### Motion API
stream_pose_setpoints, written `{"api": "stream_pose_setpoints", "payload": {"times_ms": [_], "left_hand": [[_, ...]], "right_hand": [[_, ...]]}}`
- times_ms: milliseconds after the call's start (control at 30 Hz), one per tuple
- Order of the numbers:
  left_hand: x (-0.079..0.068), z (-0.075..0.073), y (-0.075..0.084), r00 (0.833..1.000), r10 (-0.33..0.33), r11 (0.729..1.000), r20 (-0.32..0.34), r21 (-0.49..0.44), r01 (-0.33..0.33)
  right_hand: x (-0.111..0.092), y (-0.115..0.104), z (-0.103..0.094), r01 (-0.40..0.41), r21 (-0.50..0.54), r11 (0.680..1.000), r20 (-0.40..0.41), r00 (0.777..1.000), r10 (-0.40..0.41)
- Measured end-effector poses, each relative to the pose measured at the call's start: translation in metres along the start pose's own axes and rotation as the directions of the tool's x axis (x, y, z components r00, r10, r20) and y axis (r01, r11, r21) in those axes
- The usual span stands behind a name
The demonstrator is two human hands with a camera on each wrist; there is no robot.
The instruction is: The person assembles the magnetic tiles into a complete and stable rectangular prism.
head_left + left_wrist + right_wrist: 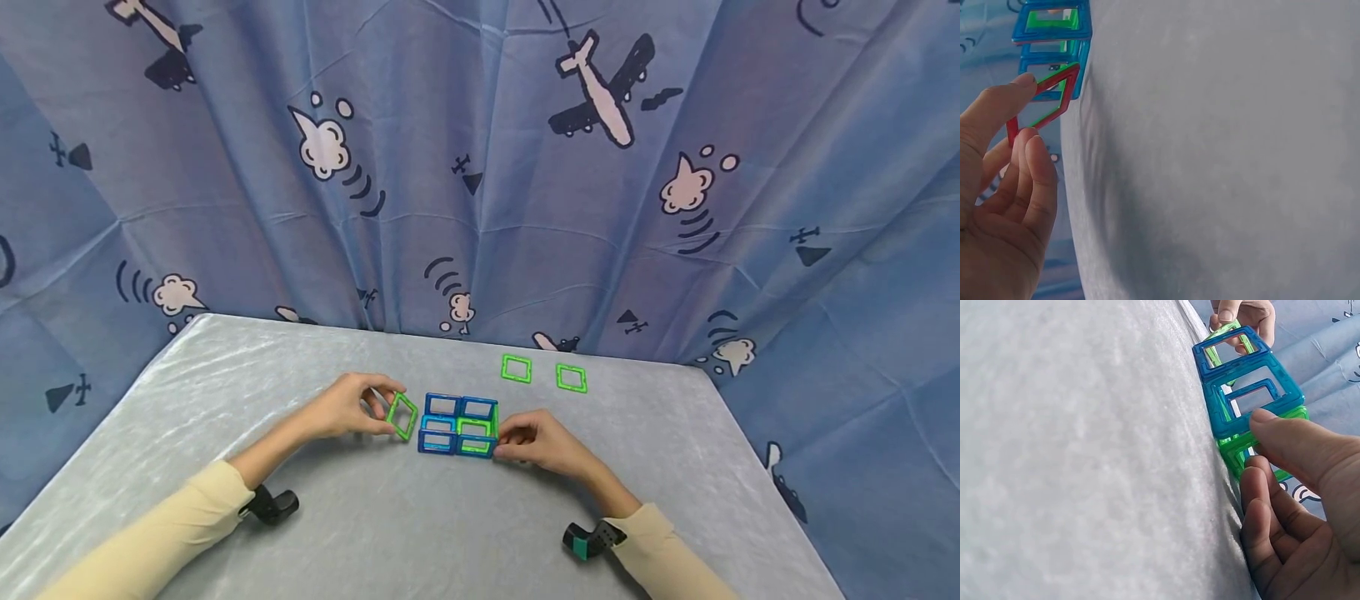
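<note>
In the head view my left hand [351, 407] pinches a green square magnetic tile [411, 425] between thumb and fingers. The tile is tilted and held at the left end of a block of joined magnetic tiles [456, 443]. This block has blue open-frame squares standing front and back, with green ones inside and at the right end. My right hand [542, 442] holds its right end. In the right wrist view, the thumb lies at the corner of a blue tile [1213, 409], with curled fingers beside the green end tile [1232, 456].
Two loose green square tiles, one [517, 357] left of the other [572, 367], lie flat behind the block. A grey-white cloth covers the table [420, 533]. Behind its far edge hangs a blue curtain [420, 192] printed with airplanes.
</note>
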State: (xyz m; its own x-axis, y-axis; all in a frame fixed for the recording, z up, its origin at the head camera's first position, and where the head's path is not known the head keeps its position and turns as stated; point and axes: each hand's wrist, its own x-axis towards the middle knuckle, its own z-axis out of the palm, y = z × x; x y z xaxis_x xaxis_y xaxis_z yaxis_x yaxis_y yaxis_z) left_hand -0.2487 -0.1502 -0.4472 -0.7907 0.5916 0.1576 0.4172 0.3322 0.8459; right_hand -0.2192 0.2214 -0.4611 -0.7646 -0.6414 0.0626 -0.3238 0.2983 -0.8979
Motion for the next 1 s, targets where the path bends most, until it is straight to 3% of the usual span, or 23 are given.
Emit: {"api": "stream_pose_setpoints", "payload": {"times_ms": [567,1000], "left_hand": [[0.003,0.009,-0.003,1.0,0.01,0.999,0.008,0.049,-0.01],[0.007,0.014,-0.001,1.0,-0.01,1.0,0.008,0.011,0.01]], "right_hand": [[-0.001,0.003,0.001,0.002,0.01,1.0,0.0,1.0,-0.002],[0.0,0.002,0.001,0.037,-0.016,0.999,-0.006,0.999,-0.037]]}}
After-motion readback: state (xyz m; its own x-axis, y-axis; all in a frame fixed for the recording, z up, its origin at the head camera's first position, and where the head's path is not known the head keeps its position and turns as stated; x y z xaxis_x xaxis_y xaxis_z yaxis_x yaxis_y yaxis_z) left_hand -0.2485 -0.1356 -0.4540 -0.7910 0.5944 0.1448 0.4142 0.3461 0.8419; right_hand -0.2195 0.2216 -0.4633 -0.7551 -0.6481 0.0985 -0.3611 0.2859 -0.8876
